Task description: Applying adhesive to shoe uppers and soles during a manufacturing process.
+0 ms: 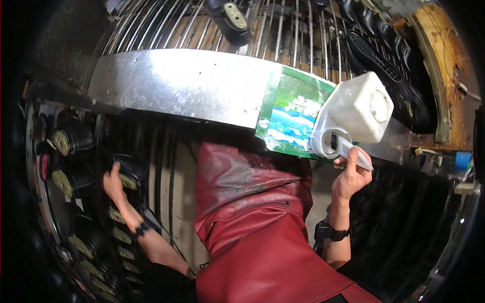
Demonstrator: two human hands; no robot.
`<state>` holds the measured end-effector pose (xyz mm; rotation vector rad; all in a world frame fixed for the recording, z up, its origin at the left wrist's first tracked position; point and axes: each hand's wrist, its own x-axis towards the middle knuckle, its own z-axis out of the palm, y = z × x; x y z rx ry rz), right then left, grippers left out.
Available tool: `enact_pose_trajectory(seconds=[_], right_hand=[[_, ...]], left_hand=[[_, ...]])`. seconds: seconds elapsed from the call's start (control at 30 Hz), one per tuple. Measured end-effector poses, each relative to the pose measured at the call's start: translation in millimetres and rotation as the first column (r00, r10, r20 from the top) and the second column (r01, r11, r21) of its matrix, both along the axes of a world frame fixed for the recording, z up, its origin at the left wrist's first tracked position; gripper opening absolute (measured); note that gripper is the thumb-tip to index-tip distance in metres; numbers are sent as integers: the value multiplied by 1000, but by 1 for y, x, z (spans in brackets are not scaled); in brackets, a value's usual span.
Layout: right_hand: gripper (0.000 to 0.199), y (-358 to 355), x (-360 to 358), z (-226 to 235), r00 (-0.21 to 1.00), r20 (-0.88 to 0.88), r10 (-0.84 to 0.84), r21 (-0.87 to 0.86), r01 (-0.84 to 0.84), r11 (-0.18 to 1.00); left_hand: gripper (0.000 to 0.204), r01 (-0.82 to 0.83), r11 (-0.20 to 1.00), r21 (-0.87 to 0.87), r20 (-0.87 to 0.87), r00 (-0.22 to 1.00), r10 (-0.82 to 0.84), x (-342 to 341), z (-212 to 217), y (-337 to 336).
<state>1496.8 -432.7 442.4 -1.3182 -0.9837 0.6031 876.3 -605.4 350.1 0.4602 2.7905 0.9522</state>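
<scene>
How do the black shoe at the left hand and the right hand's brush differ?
The black shoe is bulky; the brush is slim. The shoe shows a yellowish-green area; the brush has a pale, translucent handle. The shoe is away from the white cup; the brush's bristles are at its mouth. Each is at a hand: left hand, right hand.

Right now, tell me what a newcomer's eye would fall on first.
The red apron stands out first, filling the lower middle of the view. Next comes the white plastic container at upper right, overlapping a green-and-blue sheet, with the right fingers holding a pale brush handle at its opening. At left, the left fingers touch a black shoe-like piece near more black pieces.
</scene>
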Motion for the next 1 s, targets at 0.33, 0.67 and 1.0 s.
enact_pose_trajectory(seconds=[0.33, 0.67, 1.0], right_hand=[[21, -10, -5, -17, 987, 153, 42, -107, -26, 994], [22, 2, -26, 33, 609, -791, 60, -198, -347, 917], [15, 29, -90, 1, 589, -633, 502, -118, -714, 690]], left_hand=[[106, -450, 248, 858, 388, 250, -887, 239, 51, 21], [33, 939, 95, 329, -768, 325, -552, 300, 48, 150], [29, 982, 96, 164, -713, 185, -676, 282, 7, 141]])
